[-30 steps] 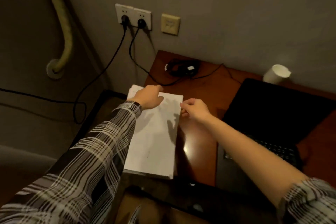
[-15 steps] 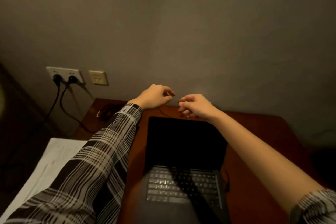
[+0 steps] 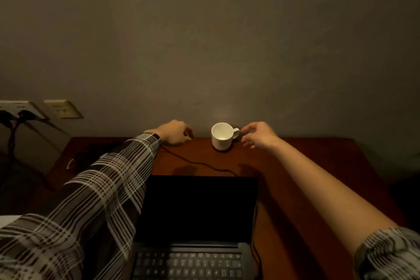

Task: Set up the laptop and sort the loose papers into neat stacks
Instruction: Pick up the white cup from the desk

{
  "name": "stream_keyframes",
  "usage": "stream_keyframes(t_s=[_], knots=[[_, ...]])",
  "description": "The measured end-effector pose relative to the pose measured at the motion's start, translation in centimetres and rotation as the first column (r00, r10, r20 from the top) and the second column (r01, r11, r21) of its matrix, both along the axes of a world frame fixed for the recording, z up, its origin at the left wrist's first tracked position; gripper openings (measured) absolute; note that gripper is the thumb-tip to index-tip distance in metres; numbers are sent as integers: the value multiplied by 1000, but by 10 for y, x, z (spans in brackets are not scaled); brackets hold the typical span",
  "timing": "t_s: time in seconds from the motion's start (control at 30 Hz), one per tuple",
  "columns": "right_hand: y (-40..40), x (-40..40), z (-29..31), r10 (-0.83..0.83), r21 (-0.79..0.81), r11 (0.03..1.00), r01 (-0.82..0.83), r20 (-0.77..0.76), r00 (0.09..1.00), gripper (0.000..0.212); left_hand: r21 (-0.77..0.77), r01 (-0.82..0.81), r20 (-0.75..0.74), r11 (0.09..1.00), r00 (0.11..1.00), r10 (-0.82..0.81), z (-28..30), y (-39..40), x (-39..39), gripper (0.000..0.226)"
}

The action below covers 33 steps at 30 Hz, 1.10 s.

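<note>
Since half second ago: both hands gone from above laptop lid to far desk edge, white mug now in view between them. One laptop [image 3: 195, 216] open at near centre of desk [image 3: 306, 166], screen dark, keyboard toward person. One black cable [image 3: 197, 163] runs behind lid. Left hand [image 3: 175, 132] loosely curled, holds nothing; right hand [image 3: 259, 134] relaxed, empty, fingertips just beside handle of one mug [image 3: 221, 135]. Two wall plates at left: socket [image 3: 20, 109] with two plugs, switch plate [image 3: 62, 108]

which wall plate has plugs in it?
The white socket plate at far left: two black plugs sit in it. The beige plate beside it has none.
</note>
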State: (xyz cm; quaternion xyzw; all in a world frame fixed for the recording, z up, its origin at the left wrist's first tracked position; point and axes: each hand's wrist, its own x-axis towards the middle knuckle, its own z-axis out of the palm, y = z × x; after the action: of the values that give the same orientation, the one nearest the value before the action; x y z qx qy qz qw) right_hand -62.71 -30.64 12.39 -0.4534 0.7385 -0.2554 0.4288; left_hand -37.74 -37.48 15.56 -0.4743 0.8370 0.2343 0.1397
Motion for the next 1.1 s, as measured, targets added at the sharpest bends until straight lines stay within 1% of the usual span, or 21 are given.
stream_keyframes(t_s=[0.17, 0.27, 0.3, 0.37, 0.43, 0.5, 0.53, 0.57, 0.63, 0.7, 0.77, 0.8, 0.83, 0.87, 0.9, 0.93, 1.0, 1.1], knots=[[-47, -29, -47, 39, 27, 999, -36, -128, 991, 37, -7, 47, 188, 999, 981, -45, -56, -33, -25, 32], [-77, -37, -74, 134, 21, 991, -133, -220, 966, 46, 25, 104, 328, 994, 939, -107, -87, -58, -40, 33], [-87, -40, -84, 178, 26, 984, -177, -248, 952, 48, 38, 134, 375, 990, 917, -138, -96, -66, -44, 33], [-102, -44, -100, 247, 31, 968, -248, -284, 927, 48, 23, 244, 474, 969, 851, -226, -113, -78, -55, 32], [-111, -46, -114, 292, 39, 955, -294, -294, 910, 37, -23, 363, 568, 931, 771, -287, -128, -84, -66, 29], [-114, -46, -126, 316, 35, 948, -317, -239, 918, 22, -59, 496, 624, 866, 696, -356, -147, -86, -71, 29], [-116, -46, -132, 319, 26, 947, -320, -210, 924, 17, -83, 539, 637, 838, 676, -371, -157, -87, -73, 29], [-117, -46, -137, 325, 22, 945, -327, -189, 927, 13, -103, 572, 661, 814, 651, -374, -163, -87, -76, 30], [-119, -47, -142, 361, 50, 933, -358, -144, 921, 11, -132, 625, 654, 769, 638, -406, -176, -89, -77, 32], [-116, -45, -142, 397, 96, 915, -392, -50, 916, 12, -136, 676, 664, 724, 604, -440, -183, -92, -73, 33], [-107, -42, -143, 388, 108, 912, -395, 78, 918, 12, -142, 688, 657, 712, 604, -452, -185, -94, -68, 36], [-101, -39, -143, 363, 110, 918, -382, 157, 918, 13, -155, 662, 623, 734, 642, -448, -180, -92, -66, 36], [-96, -36, -143, 327, 115, 925, -362, 241, 914, 17, -153, 622, 614, 768, 669, -420, -173, -88, -64, 36], [-90, -31, -143, 286, 121, 935, -335, 306, 908, 25, -158, 602, 613, 783, 681, -400, -164, -83, -63, 35], [-84, -25, -143, 245, 121, 946, -301, 341, 907, 32, -148, 594, 611, 791, 683, -399, -154, -75, -61, 34], [-80, -20, -143, 215, 109, 958, -267, 347, 913, 37, -145, 596, 621, 789, 676, -397, -144, -69, -58, 34], [-72, -8, -142, 169, 75, 976, -204, 333, 928, 38, -158, 607, 630, 779, 669, -394, -124, -55, -51, 34], [-59, 3, -133, 144, 60, 984, -169, 301, 943, 38, -213, 602, 627, 770, 688, -365, -102, -33, -35, 34]])
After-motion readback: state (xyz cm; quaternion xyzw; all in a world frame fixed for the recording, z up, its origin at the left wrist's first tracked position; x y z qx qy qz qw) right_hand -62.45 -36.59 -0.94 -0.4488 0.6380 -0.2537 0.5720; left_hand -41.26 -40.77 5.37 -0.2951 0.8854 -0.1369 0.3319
